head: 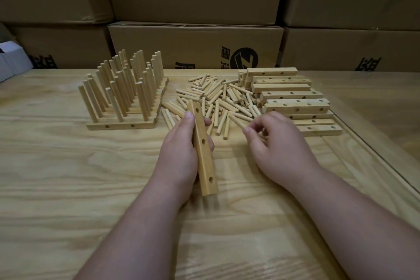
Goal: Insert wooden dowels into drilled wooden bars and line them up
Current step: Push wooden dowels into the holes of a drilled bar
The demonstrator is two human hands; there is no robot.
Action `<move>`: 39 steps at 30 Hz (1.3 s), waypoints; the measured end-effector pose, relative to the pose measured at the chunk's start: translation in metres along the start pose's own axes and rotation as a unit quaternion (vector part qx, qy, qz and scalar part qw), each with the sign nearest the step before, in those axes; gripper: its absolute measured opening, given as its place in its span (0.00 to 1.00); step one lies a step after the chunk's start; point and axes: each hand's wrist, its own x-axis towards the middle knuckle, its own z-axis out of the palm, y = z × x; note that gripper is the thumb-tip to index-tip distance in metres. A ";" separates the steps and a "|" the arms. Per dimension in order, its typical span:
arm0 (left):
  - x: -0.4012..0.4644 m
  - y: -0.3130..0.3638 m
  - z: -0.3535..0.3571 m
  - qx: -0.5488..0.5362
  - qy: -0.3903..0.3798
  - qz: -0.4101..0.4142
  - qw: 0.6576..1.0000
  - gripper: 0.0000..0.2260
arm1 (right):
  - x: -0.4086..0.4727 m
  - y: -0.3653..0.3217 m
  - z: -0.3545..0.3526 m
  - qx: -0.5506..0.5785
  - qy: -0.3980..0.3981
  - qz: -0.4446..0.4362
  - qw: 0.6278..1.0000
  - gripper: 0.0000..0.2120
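Observation:
My left hand [181,150] grips a drilled wooden bar [204,159] that points away from me, its three holes facing right and none holding a dowel. My right hand [277,143] reaches into the near edge of the loose dowel pile [218,100], its fingers curled round a dowel [237,120] lying there. At the left stand several finished bars [122,125] side by side, with upright dowels [122,84] in them. A stack of bare drilled bars [293,98] lies at the right.
The work surface is a pale wooden table [91,177] with a seam and edge [372,150] running along the right. Stacked cardboard boxes [195,43] wall off the back. A white box [11,59] sits at the far left.

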 end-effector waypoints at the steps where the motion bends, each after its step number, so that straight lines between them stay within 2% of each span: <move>1: 0.000 0.000 -0.001 0.014 -0.007 0.002 1.000 0.20 | -0.002 -0.003 0.001 0.058 -0.010 -0.022 0.998 0.03; 4: -0.001 0.002 -0.001 0.046 -0.017 -0.003 0.999 0.18 | -0.007 -0.009 0.004 0.170 -0.032 -0.069 0.983 0.03; 7: -0.001 0.003 0.001 0.008 -0.013 -0.031 0.999 0.17 | -0.008 -0.011 0.004 0.204 0.016 -0.114 0.972 0.02; 9: -0.001 0.003 0.002 0.026 -0.013 -0.029 0.999 0.17 | -0.007 -0.010 0.003 0.216 0.032 -0.120 0.968 0.03; 13: 0.000 0.004 0.002 0.092 -0.026 -0.014 0.995 0.17 | -0.007 -0.010 0.005 0.213 0.028 -0.125 0.969 0.02; 17: -0.001 0.003 0.001 0.102 -0.015 -0.028 0.994 0.22 | -0.007 -0.010 0.004 0.211 0.018 -0.127 0.969 0.02; 24: -0.001 0.004 0.001 0.108 -0.014 -0.028 0.994 0.15 | -0.008 -0.010 0.004 0.193 0.048 -0.126 0.972 0.02; 30: -0.002 0.004 0.003 0.130 -0.026 -0.016 0.991 0.15 | -0.007 -0.008 0.005 0.204 0.087 -0.122 0.967 0.01; 39: -0.007 0.008 0.006 0.144 -0.031 0.002 0.989 0.12 | -0.002 -0.002 0.003 0.162 0.082 -0.157 0.971 0.04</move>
